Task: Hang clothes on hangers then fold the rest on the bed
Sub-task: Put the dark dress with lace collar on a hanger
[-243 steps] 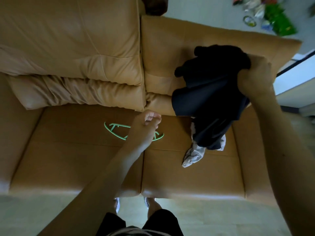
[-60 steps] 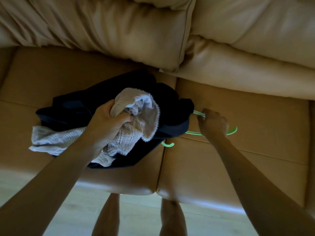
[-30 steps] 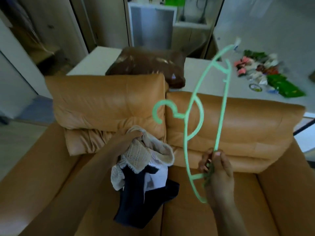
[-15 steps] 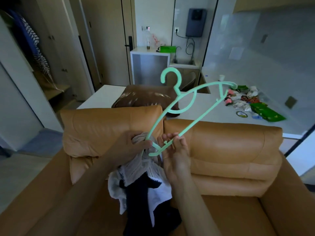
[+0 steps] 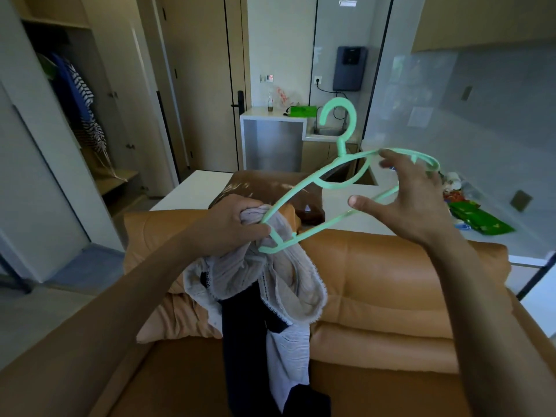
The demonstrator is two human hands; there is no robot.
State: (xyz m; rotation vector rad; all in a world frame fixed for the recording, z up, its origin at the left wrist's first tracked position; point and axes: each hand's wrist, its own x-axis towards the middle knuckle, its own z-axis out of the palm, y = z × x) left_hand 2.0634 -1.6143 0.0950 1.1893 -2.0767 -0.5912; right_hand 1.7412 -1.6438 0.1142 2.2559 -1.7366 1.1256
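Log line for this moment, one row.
left hand: grips white garment | right hand: holds green hanger | hanger end at garment | not hung yet

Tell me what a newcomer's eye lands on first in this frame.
The mint-green hanger stands out, raised mid-frame with its hook up against the dim room. The right hand holds its right shoulder with fingers spread. The left hand grips a clothes bundle, white lace over dark fabric, at the hanger's left tip, dangling above the tan sofa.
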